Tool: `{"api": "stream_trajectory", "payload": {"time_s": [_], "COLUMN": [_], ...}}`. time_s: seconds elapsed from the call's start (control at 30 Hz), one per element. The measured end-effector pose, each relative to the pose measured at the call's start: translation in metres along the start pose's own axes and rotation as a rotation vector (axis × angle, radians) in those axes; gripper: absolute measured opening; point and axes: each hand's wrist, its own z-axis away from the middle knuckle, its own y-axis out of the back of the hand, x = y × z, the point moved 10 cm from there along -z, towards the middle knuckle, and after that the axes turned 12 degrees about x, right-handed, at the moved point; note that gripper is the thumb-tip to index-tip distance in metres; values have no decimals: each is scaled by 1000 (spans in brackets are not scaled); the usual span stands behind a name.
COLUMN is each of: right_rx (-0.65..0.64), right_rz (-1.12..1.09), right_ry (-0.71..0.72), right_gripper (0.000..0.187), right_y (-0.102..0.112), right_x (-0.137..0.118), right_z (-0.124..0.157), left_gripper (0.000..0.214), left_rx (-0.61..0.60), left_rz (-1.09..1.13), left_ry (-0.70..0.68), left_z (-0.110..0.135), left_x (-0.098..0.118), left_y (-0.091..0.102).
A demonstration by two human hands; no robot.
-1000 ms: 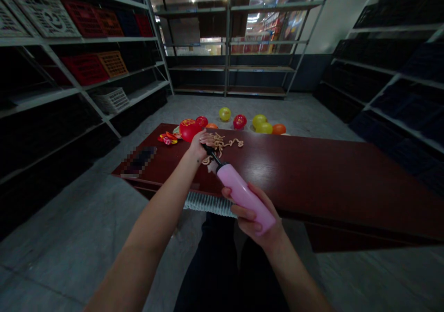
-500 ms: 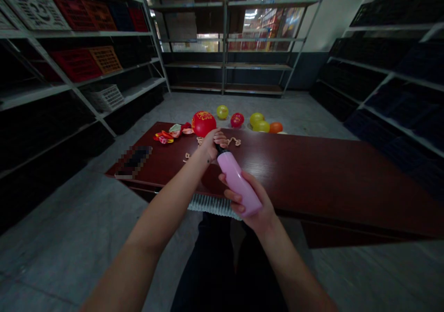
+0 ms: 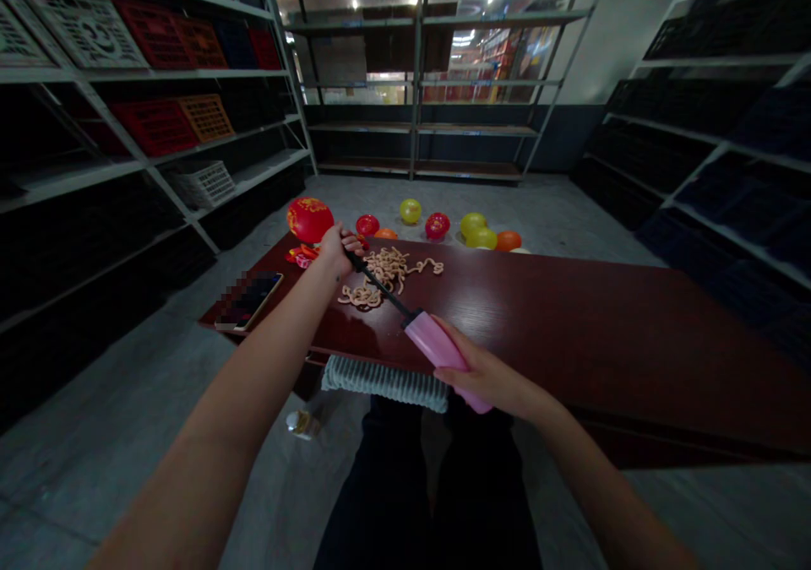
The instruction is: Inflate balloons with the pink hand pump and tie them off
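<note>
A pink balloon pump (image 3: 437,344) with its black rod drawn out stretches across the front of the table. My right hand (image 3: 472,371) is closed around the pink body. At the far end of the rod, my left hand (image 3: 339,249) wraps round the black end piece. Just beyond the left fingers is an inflated red balloon (image 3: 310,219) with yellow print. My hand hides where the balloon's neck meets the pump. Near that hand, a tangled heap of beige string-like strands (image 3: 388,268) lies on the dark red table (image 3: 557,317).
Flat balloons (image 3: 302,255) and a phone (image 3: 250,301) lie on the table's left. Several inflated balloons (image 3: 437,225) rest on the floor behind it. A grey ribbed cloth (image 3: 383,382) hangs at the front edge. Shelves with crates (image 3: 155,127) stand left.
My left hand has moved left, away from the pump's body, exposing the black rod. The red balloon has shifted left with it. My right hand has moved slightly right and down.
</note>
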Motion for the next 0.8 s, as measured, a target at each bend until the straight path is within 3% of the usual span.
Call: {"api": "stream_trajectory", "payload": {"time_s": [0.1, 0.2, 0.3, 0.43, 0.53, 0.8], "right_rx": [108, 253, 400, 541, 576, 591], "right_rz": [504, 839, 1032, 1147, 1157, 1065], "right_ry": [197, 245, 239, 256, 281, 268], "right_gripper": [83, 78, 69, 58, 54, 47], "right_y": [13, 27, 39, 46, 42, 34], "right_x": [-10, -15, -14, -15, -21, -25], "right_z": [-13, -28, -42, -55, -61, -78], "left_gripper": [43, 41, 41, 42, 43, 47], "left_rx": [44, 72, 79, 65, 61, -13], "left_rz": [65, 153, 203, 223, 237, 218], "left_ry": [-109, -235, -343, -437, -453, -294], "left_z": [1, 9, 17, 21, 22, 30], "left_x": [17, 26, 27, 16, -5, -73], "left_y": [6, 10, 12, 11, 5, -29]}}
